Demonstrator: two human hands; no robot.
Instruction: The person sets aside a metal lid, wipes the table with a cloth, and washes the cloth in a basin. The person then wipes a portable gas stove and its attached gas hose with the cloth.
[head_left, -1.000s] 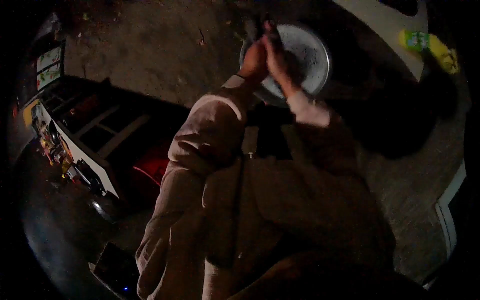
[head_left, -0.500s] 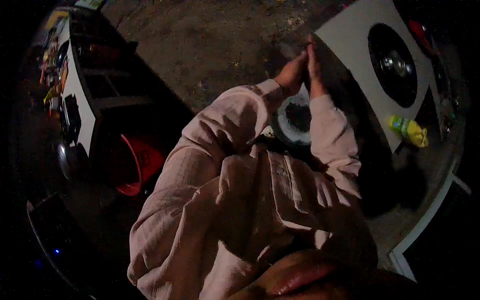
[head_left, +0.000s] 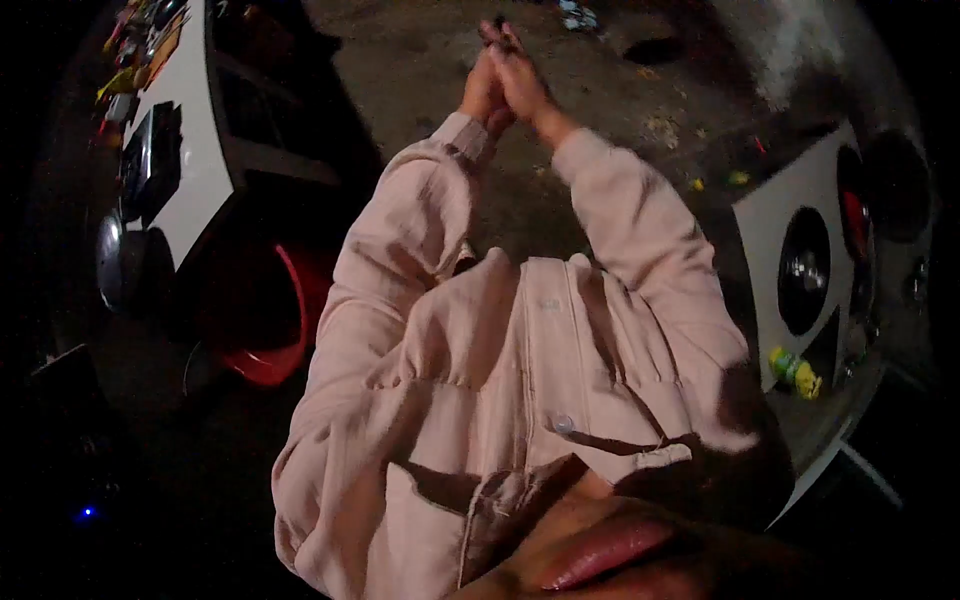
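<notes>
Both my hands are out in front of me, over the dark floor, pressed against each other. My left hand (head_left: 482, 90) touches the palm side of my right hand (head_left: 522, 88), and the fingers look stretched and crossed near the tips. Nothing held between them can be seen, though the palms are hidden and the fingertips are dim. Pale pink long sleeves (head_left: 640, 205) cover both arms.
At left stands a white-topped table (head_left: 203, 150) bearing a black device (head_left: 155, 160) and small items. Below it is a red bucket (head_left: 275, 360). At right, another white table (head_left: 765, 235) holds a round black pan-like object (head_left: 805, 270) and a yellow-green packet (head_left: 795, 372).
My joined hands have moved up and left in view, and the fingers now cross. My view has shifted; the white table at right appears farther away, and the round pale container beneath my arms has left sight.
</notes>
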